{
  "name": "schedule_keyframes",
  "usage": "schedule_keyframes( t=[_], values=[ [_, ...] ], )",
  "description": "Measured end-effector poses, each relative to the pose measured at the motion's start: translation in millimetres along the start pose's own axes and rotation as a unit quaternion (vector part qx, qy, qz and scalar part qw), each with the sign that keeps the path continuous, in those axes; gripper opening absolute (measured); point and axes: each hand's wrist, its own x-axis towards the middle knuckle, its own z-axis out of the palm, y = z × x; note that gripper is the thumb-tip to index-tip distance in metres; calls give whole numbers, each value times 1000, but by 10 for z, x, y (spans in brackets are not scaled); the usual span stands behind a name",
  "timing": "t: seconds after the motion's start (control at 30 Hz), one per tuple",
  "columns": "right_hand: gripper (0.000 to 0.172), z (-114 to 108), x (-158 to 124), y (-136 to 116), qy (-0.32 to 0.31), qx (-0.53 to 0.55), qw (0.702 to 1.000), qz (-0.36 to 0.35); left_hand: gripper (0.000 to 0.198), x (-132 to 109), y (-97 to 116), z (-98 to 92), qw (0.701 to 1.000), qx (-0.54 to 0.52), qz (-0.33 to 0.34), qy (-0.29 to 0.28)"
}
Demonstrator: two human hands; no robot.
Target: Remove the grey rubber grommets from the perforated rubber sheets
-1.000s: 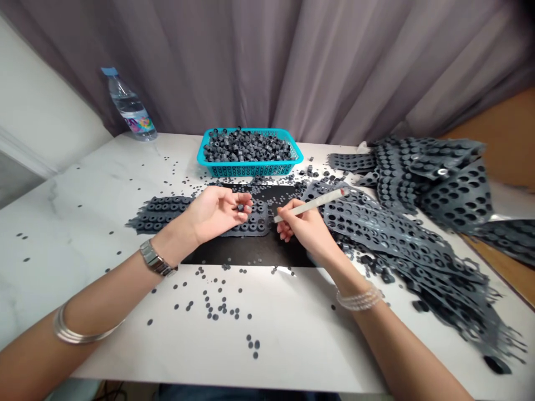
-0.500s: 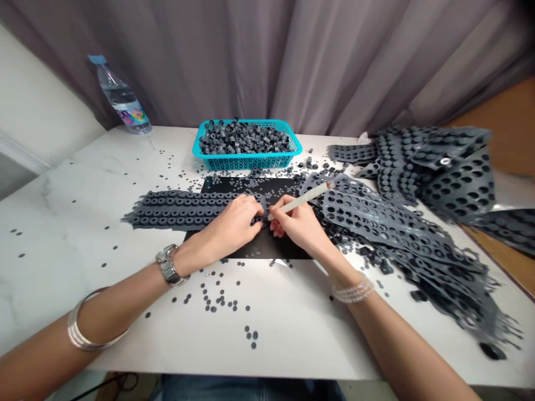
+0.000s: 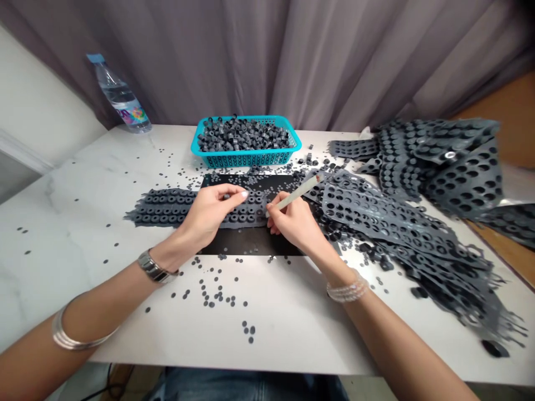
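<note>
A dark grey rubber sheet (image 3: pixel 163 210) with rows of raised rings lies flat across a black mat (image 3: pixel 238 244). My left hand (image 3: pixel 204 214) is over the middle of this sheet, thumb and forefinger tips drawn together; whatever may be between them cannot be made out. At the sheet's right end my right hand (image 3: pixel 292 218) grips a slim whitish pen-like tool (image 3: pixel 298 191). The tool slants up to the right, its lower tip down at the sheet's end rings, partly hidden by my fingers.
Behind the mat stands a turquoise basket (image 3: pixel 246 158) heaped with small grey rubber pieces. Punched sheets (image 3: pixel 376 211) pile up on the right, with more draped sheets (image 3: pixel 460 184) behind. A water bottle (image 3: pixel 123 97) stands back left. Small dark discs (image 3: pixel 217 295) are scattered on the white table (image 3: pixel 167 345).
My left hand has moved left from the sheet's right end, uncovering rings there. My right hand stays at that end with the tool, whose upper end has shifted slightly left and up.
</note>
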Motion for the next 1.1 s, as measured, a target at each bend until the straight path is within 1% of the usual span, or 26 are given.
schedule_keyframes(
  t=[0.07,0.13,0.23,0.37,0.5,0.6,0.83,0.9,0.97,1.03,1.1],
  values=[
    [15,-5,12,40,-8,32,999,3,14,33,35,-18,996,-79,-36,-8],
    [16,-23,24,66,-6,73,997,10,11,53,72,-22,986,-142,-75,-33],
    [19,-79,38,88,32,128,991,19,5,53,97,-14,962,-227,-140,-63],
    [22,-149,47,120,95,106,990,-7,4,37,77,-9,928,-296,-206,-94],
    [23,-152,51,141,102,87,991,-10,6,39,58,-16,901,-343,-242,-110],
    [23,-146,49,135,102,93,990,-9,9,38,58,-12,894,-353,-254,-113],
    [22,-153,31,114,95,107,990,-1,5,-4,109,20,896,-343,-257,-113],
    [22,-145,29,114,89,115,989,-2,5,-13,127,12,892,-350,-262,-115],
    [22,-130,29,115,78,129,989,0,4,-15,137,-6,881,-375,-265,-118],
    [22,-112,29,116,65,142,988,6,9,-10,139,-26,873,-399,-258,-113],
    [22,-88,28,111,52,146,988,18,9,1,137,-40,876,-402,-246,-105]
  ],
)
